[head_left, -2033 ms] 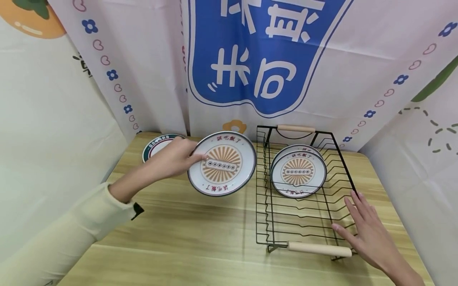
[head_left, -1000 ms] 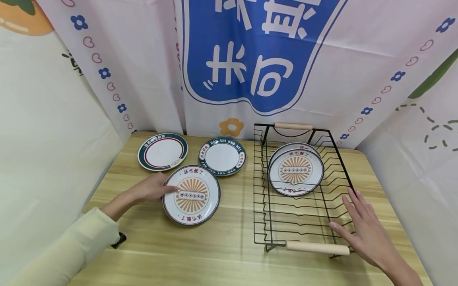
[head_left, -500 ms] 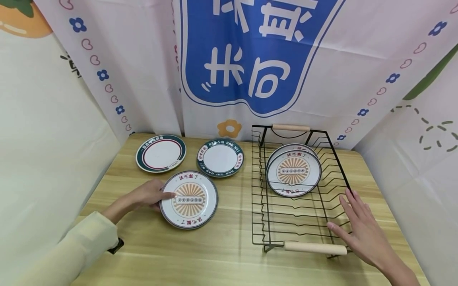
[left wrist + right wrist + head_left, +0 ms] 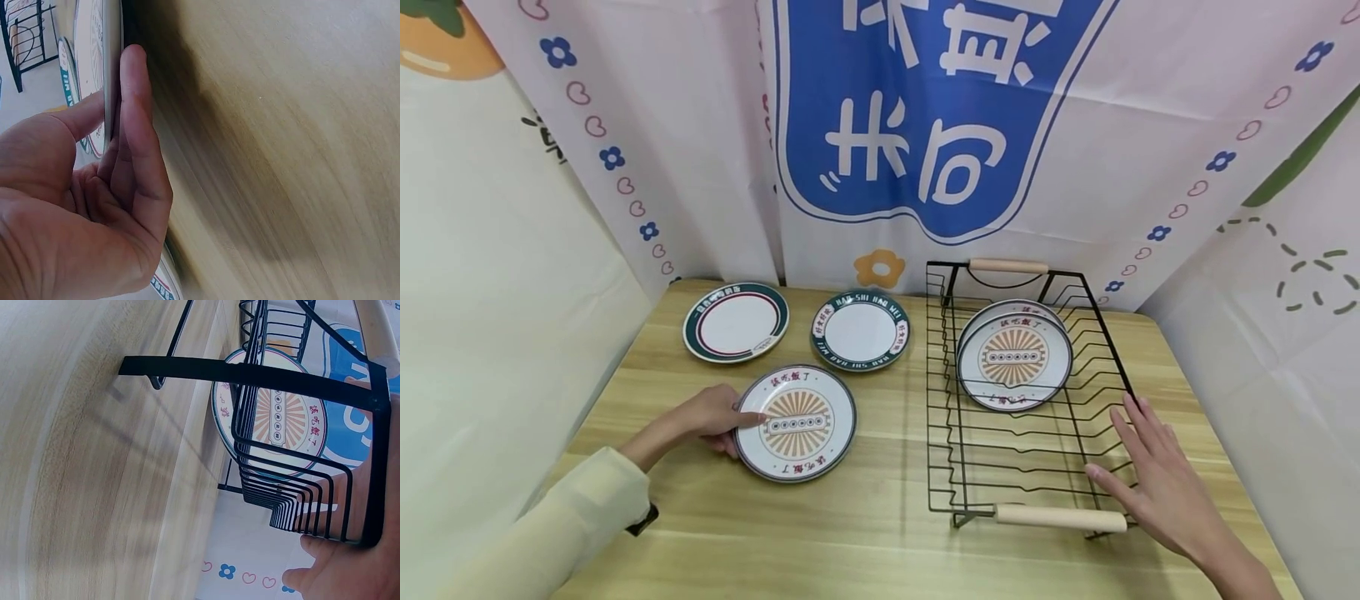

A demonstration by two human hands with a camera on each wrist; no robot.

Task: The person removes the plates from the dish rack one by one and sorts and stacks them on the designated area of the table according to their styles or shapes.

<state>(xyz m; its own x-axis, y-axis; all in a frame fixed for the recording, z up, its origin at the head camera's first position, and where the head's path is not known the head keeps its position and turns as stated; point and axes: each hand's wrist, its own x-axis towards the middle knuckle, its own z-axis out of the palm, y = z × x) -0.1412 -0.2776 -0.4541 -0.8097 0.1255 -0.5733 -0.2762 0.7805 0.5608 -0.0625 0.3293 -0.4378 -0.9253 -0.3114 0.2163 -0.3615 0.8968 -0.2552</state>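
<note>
Your left hand [image 4: 718, 419] pinches the plate [image 4: 797, 458] by its left edge, fingers [image 4: 145, 150] underneath, over the desk [image 4: 850, 550], nearer you than 2 green-rimmed plates [image 4: 860, 331]. Your right hand [image 4: 1161, 487], fingers spread, sits at the right side of the rack [image 4: 1060, 517]; 2 racked plates [image 4: 1015, 367] overlap.

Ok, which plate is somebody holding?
The sunburst plate in the left hand; two green-rimmed plates lie on the table, two others sit in the rack.
</note>
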